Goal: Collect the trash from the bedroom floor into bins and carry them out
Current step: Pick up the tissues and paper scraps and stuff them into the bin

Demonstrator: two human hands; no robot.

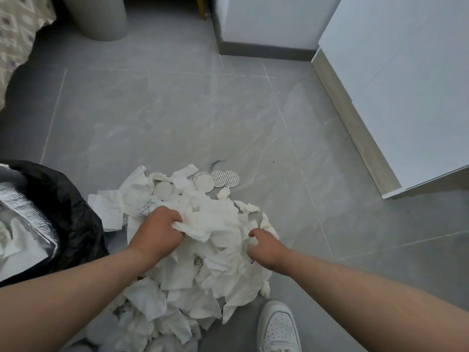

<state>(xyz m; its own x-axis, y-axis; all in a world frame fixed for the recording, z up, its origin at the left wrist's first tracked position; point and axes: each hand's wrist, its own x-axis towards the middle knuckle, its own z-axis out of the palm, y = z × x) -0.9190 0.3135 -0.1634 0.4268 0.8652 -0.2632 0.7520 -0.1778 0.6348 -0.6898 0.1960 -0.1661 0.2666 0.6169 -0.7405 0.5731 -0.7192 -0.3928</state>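
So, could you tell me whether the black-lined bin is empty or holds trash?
Not empty: the black-lined bin already holds a silvery foil bag and some white tissue.

Pale grey marbled tile floor (177,118) with thin light grout lines. Directly in front of me, a wide heap of crumpled white tissue paper (218,265) lies on it. Flat round cardboard discs (204,182), some plain and some patterned, rest at the heap's far edge. A bin lined with a black plastic bag (71,199) stands just left of the heap. A grey cylindrical bin (101,19) stands well beyond. My white perforated sneaker (278,329) is planted near the heap's right edge.
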